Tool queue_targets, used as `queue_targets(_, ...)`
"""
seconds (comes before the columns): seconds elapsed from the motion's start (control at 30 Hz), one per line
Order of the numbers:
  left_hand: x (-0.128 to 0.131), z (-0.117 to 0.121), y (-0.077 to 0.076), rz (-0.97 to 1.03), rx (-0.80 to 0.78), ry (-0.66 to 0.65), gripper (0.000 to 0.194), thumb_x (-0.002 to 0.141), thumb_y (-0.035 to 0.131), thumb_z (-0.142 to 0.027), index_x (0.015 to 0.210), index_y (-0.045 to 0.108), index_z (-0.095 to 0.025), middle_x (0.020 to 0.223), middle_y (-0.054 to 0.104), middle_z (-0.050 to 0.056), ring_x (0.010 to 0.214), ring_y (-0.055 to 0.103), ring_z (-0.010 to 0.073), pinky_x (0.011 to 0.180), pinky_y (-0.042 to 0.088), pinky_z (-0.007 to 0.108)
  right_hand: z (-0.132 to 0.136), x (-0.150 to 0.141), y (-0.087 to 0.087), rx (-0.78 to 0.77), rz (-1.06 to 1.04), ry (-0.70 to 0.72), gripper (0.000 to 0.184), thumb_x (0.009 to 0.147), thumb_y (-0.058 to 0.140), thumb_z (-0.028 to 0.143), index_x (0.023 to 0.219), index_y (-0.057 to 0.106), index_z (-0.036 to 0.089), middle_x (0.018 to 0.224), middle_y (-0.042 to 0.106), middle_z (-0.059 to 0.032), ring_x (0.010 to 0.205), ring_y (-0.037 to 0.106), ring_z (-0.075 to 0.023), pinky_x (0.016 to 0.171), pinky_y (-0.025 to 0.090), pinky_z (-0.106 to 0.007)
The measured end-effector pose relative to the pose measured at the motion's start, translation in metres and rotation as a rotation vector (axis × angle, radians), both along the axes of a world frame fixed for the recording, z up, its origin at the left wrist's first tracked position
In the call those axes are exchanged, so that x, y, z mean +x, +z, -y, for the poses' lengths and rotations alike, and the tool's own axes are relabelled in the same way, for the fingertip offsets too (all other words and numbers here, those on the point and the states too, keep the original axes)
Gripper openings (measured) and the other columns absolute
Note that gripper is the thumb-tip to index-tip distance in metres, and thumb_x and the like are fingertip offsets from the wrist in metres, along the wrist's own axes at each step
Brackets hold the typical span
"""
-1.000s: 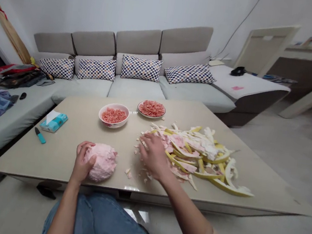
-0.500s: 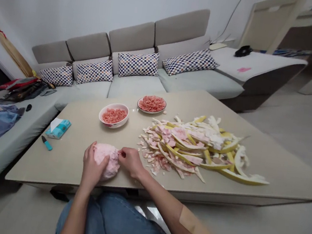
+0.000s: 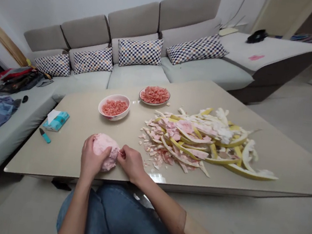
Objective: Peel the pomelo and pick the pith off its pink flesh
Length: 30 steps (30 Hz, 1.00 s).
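Here, a teal knife (image 3: 44, 135) is lying near a tissue pack (image 3: 57, 121) at the table's (image 3: 80, 122) left. The left hand (image 3: 92, 158) is cupping a pink peeled fruit (image 3: 105, 149) at the near edge; a bowl of pulp (image 3: 114, 107) is sitting beyond. The right hand (image 3: 130, 162) is pinching, seemingly, a shred at its right side. A plate of pulp (image 3: 154, 95) is resting far, and peels (image 3: 199, 140) are sprawling right.

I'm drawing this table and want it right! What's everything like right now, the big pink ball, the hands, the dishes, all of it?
Pink ball: peeled, rough outside
Left hand: holding the ball
Right hand: pinching at its side
Bowl: upright, holding pink pieces
Plate: heaped with pink pieces
Peel: in strips, piled up
Tissue pack: open, tissue poking out
Knife: lying down
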<state>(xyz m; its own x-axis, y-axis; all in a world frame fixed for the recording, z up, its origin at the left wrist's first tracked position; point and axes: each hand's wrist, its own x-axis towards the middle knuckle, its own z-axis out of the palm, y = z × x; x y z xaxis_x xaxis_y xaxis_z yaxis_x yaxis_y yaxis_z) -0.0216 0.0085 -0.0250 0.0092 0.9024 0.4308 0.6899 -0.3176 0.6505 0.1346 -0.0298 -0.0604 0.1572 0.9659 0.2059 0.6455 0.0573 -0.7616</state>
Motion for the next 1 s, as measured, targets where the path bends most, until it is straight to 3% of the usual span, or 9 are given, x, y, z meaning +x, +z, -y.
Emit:
queue_targets(0.13,-0.002,-0.006,0.002,-0.044,0.023,0.017,0.064,0.069,0.076,-0.042,0.123,0.053,-0.018,0.121,0.057,0.014,0.119,0.052,0.0324,0.104,0.040,0.050,-0.016,-0.001,-0.008,0.006,-0.095,-0.057,0.005,0.078,0.061,0.018,0.073,0.062,0.018,0.066,0.066,-0.0006,0.060,0.057,-0.0131,0.059,0.036,-0.021)
queue_targets(0.3,-0.014,-0.011,-0.001,0.050,-0.008,0.016,0.061,0.070,0.075,-0.042,0.123,0.053,-0.021,0.122,0.057,0.011,0.118,0.053,0.0291,0.105,0.040,0.047,-0.029,0.025,-0.020,-0.102,-0.195,-0.210,0.011,0.072,0.056,0.009,0.066,0.059,0.018,0.059,0.061,0.0011,0.057,0.055,-0.0121,0.056,0.035,-0.021)
queue_targets(0.47,-0.020,-0.012,-0.004,0.050,-0.044,0.002,0.064,0.069,0.075,-0.041,0.125,0.051,-0.021,0.125,0.056,0.010,0.120,0.052,0.0267,0.107,0.040,0.043,-0.017,0.031,-0.022,-0.173,-0.563,0.097,0.015,0.082,0.053,0.017,0.088,0.067,0.017,0.060,0.063,0.0028,0.053,0.058,-0.0111,0.054,0.044,-0.020)
queue_targets(0.6,-0.023,-0.014,-0.004,0.081,-0.065,-0.012,0.066,0.070,0.074,-0.043,0.126,0.050,-0.019,0.127,0.056,0.011,0.121,0.052,0.0269,0.108,0.038,0.044,-0.016,0.014,-0.012,-0.208,-0.719,0.117,0.017,0.085,0.052,0.020,0.090,0.068,0.017,0.059,0.063,0.0022,0.054,0.062,-0.0124,0.056,0.050,-0.022)
queue_targets(0.7,-0.026,-0.016,-0.005,0.134,-0.093,-0.027,0.067,0.070,0.075,-0.044,0.127,0.049,-0.019,0.128,0.056,0.012,0.122,0.052,0.0268,0.109,0.038,0.044,-0.022,0.009,-0.007,-0.222,-0.744,0.060,0.018,0.084,0.049,0.015,0.088,0.066,0.017,0.058,0.063,0.0023,0.056,0.064,-0.0131,0.057,0.052,-0.022)
queue_targets(0.8,-0.029,-0.019,-0.005,0.180,-0.115,-0.052,0.067,0.071,0.074,-0.044,0.127,0.049,-0.019,0.129,0.056,0.012,0.122,0.052,0.0267,0.108,0.039,0.043,-0.024,0.008,-0.005,-0.197,-0.707,0.096,0.019,0.082,0.048,0.013,0.089,0.065,0.017,0.065,0.064,0.0017,0.061,0.065,-0.0130,0.062,0.052,-0.023)
queue_targets(1.0,-0.034,-0.021,-0.005,0.158,-0.126,-0.097,0.066,0.071,0.074,-0.044,0.127,0.049,-0.020,0.128,0.056,0.010,0.120,0.054,0.0261,0.107,0.040,0.043,-0.020,0.005,-0.003,0.046,-0.333,0.131,0.019,0.076,0.068,0.023,0.094,0.068,0.017,0.088,0.070,-0.0038,0.078,0.062,-0.0154,0.076,0.049,-0.027)
